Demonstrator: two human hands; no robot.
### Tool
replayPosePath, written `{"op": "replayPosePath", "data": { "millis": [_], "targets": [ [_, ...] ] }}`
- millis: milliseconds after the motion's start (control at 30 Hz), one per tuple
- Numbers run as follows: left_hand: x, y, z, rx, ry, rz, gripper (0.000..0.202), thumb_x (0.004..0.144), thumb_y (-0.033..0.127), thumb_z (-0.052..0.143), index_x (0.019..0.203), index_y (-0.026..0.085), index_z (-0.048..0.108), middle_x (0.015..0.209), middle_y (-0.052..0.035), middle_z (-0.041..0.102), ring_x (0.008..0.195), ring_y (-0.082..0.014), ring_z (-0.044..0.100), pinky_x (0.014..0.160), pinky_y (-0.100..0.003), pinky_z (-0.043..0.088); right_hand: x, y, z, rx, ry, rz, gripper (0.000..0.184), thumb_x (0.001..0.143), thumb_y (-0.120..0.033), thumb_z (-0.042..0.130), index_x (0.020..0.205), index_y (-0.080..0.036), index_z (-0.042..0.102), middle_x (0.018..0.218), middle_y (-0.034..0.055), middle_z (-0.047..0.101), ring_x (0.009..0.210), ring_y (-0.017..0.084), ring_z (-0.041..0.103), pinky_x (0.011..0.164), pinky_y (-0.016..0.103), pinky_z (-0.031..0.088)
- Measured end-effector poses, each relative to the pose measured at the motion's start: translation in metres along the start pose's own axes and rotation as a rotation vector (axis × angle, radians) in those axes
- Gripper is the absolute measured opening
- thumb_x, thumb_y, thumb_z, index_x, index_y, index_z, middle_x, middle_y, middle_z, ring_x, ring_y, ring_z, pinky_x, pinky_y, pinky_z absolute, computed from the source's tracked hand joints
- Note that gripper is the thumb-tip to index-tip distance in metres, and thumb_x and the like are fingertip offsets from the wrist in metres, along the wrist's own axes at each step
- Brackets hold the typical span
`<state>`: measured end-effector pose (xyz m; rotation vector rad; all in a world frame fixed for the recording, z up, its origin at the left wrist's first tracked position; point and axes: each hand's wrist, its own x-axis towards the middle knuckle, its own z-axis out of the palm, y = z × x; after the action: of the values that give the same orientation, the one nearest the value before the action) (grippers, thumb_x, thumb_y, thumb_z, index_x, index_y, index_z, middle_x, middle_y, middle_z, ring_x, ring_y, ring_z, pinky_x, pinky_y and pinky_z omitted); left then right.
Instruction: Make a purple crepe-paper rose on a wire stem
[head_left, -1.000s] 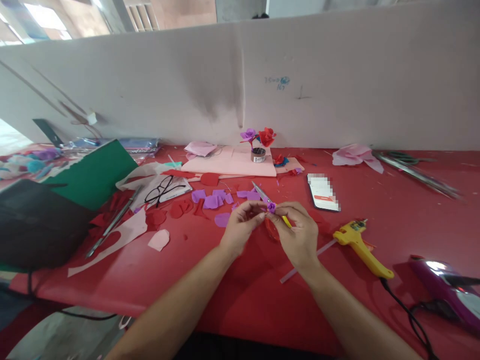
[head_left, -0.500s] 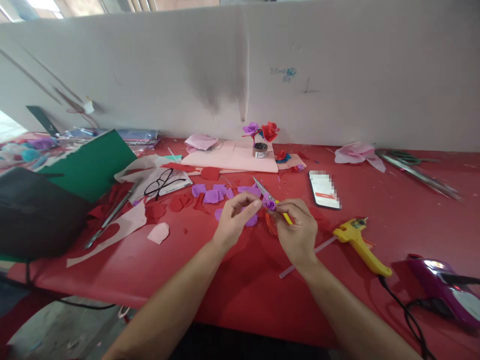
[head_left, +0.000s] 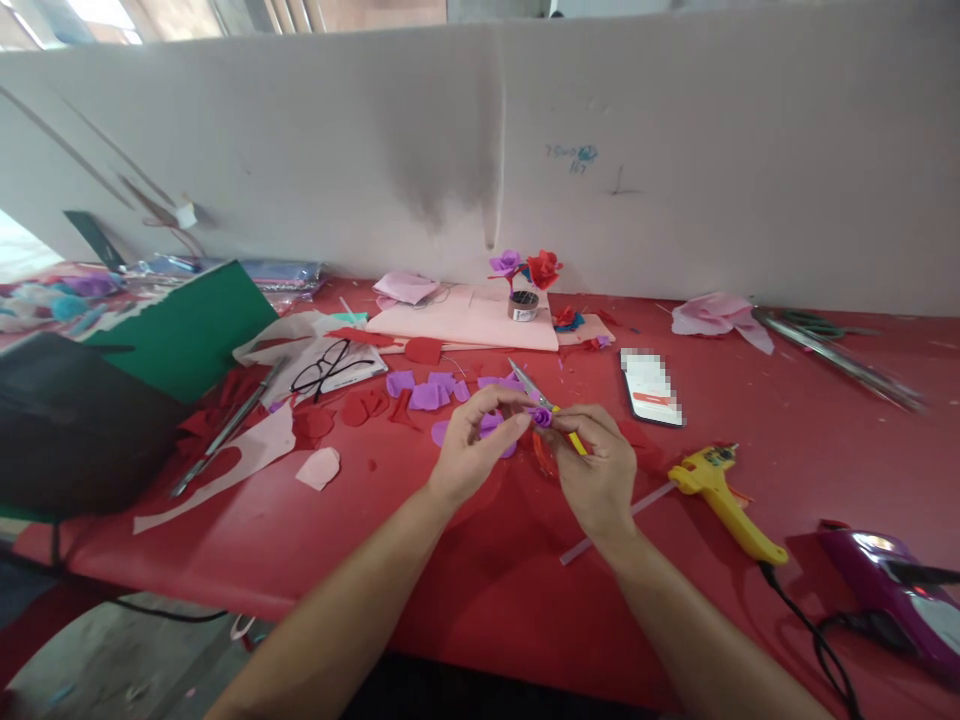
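Note:
My right hand point(head_left: 596, 465) pinches a yellow stick point(head_left: 576, 443) tipped with a small purple paper rose point(head_left: 542, 417), held just above the red table point(head_left: 480, 560). My left hand point(head_left: 476, 445) is curled, its fingertips touching the rose from the left. Under the hands lie scissors point(head_left: 529, 385) and loose purple paper petals point(head_left: 429, 395). Two finished paper flowers, purple and red point(head_left: 526, 268), stand in a small tin point(head_left: 523, 306) on a pink sheet at the back.
A yellow glue gun point(head_left: 724, 500) with a black cord lies to the right, near a purple tool point(head_left: 892, 595). A phone point(head_left: 649, 387) lies behind the hands. Glasses point(head_left: 330, 365), red scraps, a green sheet point(head_left: 187, 330) and a black bag point(head_left: 67, 420) fill the left.
My left hand's fingers have shifted around the purple rose while the right hand keeps its grip on the stick. The view has moved slightly.

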<state>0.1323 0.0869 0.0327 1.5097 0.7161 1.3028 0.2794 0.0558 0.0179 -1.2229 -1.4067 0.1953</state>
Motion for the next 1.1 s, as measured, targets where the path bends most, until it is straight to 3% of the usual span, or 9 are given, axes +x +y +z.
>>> {"op": "replayPosePath", "data": {
  "millis": [100,167,300,600,900,1100],
  "targets": [
    [0.0,0.002,0.0,0.096,-0.069,0.069,0.039,0.075,0.03,0.072,0.113,0.028,0.066,0.111,-0.0066,0.062,0.105,-0.0214,0.053,0.096,-0.037,0.04,0.0,0.001,0.001,0.08,-0.034,0.057,0.006,0.077,-0.02,0.067,0.072,-0.022,0.069,0.078,0.0018,0.066,0.074,0.017,0.062,0.07,0.031,0.051],
    [0.001,0.002,0.001,0.165,-0.088,0.092,0.042,0.07,0.029,0.077,0.111,0.029,0.068,0.114,-0.0071,0.061,0.112,-0.0236,0.051,0.102,-0.04,0.037,0.001,0.003,0.002,0.151,-0.059,0.086,0.005,0.076,-0.02,0.066,0.073,-0.022,0.069,0.079,0.0022,0.067,0.074,0.018,0.064,0.07,0.032,0.052],
    [0.003,-0.001,0.003,0.211,-0.037,0.09,0.022,0.07,0.027,0.076,0.093,0.027,0.074,0.105,-0.0067,0.064,0.105,-0.0225,0.056,0.1,-0.041,0.04,0.001,0.006,0.003,0.213,-0.063,0.105,0.012,0.075,-0.015,0.062,0.078,-0.024,0.071,0.08,0.0015,0.07,0.076,0.017,0.065,0.072,0.032,0.053],
    [0.003,-0.006,0.006,0.089,-0.011,0.043,0.014,0.074,0.022,0.073,0.087,0.022,0.075,0.099,-0.0073,0.068,0.096,-0.0192,0.062,0.091,-0.035,0.048,0.0,0.002,0.004,0.228,-0.124,0.157,0.012,0.074,-0.016,0.065,0.082,-0.022,0.071,0.085,0.0025,0.071,0.08,0.017,0.065,0.075,0.032,0.053],
    [0.002,-0.008,0.009,-0.012,-0.004,-0.064,0.027,0.066,0.022,0.079,0.092,0.021,0.074,0.094,-0.0056,0.072,0.09,-0.019,0.066,0.085,-0.033,0.053,0.0,0.002,0.005,0.226,-0.122,0.128,0.014,0.073,-0.013,0.062,0.078,-0.023,0.072,0.079,0.0017,0.072,0.075,0.017,0.066,0.072,0.032,0.054],
    [0.0,-0.012,0.011,-0.041,0.059,-0.093,0.016,0.068,0.02,0.076,0.085,0.021,0.076,0.088,-0.0048,0.074,0.085,-0.0189,0.067,0.08,-0.033,0.055,0.0,0.003,0.005,0.216,-0.115,0.14,0.012,0.075,-0.016,0.065,0.079,-0.024,0.073,0.08,0.0018,0.073,0.075,0.018,0.067,0.073,0.034,0.055]
  ]
}}
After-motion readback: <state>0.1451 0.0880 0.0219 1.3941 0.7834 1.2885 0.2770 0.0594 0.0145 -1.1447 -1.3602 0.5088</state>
